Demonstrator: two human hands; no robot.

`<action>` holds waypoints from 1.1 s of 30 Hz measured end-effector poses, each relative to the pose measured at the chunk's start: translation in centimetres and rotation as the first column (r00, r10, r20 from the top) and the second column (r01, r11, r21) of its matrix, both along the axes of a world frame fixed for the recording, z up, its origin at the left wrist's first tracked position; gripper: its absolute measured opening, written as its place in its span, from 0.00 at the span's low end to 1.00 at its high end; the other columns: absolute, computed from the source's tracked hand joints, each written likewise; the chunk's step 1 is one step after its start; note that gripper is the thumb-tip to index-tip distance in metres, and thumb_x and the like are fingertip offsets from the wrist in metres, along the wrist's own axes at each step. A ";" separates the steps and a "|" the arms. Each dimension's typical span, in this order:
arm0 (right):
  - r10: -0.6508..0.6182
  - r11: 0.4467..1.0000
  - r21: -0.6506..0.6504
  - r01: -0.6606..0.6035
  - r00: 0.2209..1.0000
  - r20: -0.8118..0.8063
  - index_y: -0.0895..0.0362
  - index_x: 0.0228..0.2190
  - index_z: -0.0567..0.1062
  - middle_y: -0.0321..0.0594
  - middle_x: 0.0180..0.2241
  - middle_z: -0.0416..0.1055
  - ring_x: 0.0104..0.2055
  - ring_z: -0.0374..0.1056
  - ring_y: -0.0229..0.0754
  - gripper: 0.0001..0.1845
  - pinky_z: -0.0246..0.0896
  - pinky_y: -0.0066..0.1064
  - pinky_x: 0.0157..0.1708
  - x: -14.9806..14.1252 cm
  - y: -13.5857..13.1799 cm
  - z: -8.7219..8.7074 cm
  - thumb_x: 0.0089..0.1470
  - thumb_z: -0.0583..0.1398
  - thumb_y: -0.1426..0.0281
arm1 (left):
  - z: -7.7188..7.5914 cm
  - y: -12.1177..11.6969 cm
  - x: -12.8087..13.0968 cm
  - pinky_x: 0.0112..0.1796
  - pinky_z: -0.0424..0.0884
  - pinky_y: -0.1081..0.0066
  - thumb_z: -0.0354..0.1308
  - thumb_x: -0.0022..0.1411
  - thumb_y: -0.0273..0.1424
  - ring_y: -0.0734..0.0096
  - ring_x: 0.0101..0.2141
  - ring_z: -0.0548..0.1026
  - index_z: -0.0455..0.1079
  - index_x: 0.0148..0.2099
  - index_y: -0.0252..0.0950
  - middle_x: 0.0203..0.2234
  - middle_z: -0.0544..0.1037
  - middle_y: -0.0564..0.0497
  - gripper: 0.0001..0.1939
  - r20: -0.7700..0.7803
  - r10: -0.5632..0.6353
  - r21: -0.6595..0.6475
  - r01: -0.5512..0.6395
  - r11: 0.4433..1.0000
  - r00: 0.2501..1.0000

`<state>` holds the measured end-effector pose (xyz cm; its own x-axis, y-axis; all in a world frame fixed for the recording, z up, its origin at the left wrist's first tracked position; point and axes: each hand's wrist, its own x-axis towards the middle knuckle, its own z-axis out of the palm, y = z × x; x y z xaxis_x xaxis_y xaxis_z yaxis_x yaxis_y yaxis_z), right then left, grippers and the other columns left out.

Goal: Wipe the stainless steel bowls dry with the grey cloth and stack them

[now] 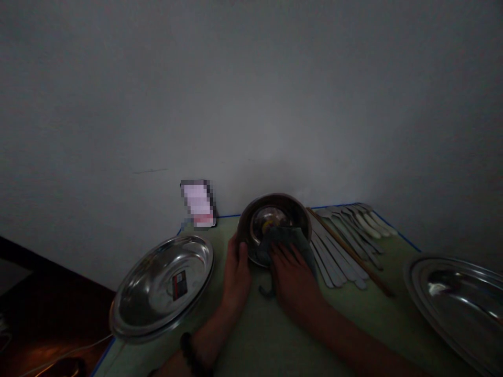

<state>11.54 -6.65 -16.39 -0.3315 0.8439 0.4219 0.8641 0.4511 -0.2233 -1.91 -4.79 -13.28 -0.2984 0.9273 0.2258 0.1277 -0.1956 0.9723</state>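
Note:
A round stainless steel bowl is tilted toward me near the wall. My left hand grips its lower left rim, thumb on the near side, the other fingers partly hidden. Over the bowl's lower right side lies a dark grey-green cloth. My right hand presses this cloth against the bowl's inside, fingers stretched over it. A small yellowish spot shows at the bowl's bottom, just above the cloth. One cloth corner or strap curls down below my right hand.
Stacked oval steel trays lie at left, the top one bearing a dark label. Flat-handled utensils, a brown stick and several spoons lie right of the bowl. Another steel tray is far right. A phone leans on the wall.

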 end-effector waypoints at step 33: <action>0.051 0.998 -0.032 -0.056 0.990 -0.135 0.61 0.53 0.71 0.45 0.59 0.65 0.62 0.59 0.46 0.21 0.53 0.45 0.62 -0.1 -0.2 0.4 0.62 0.49 0.74 | -0.5 0.3 0.2 0.52 0.67 0.59 0.61 0.49 0.34 0.55 0.53 0.72 0.70 0.54 0.38 0.51 0.77 0.46 0.28 0.225 -0.068 -0.092 0.090 0.992 0.972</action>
<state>11.44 -6.89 -16.02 -0.3194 0.8416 0.4356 0.8000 0.4858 -0.3521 -1.72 -4.46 -13.76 -0.2555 0.9645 0.0671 -0.1040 -0.0964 0.9899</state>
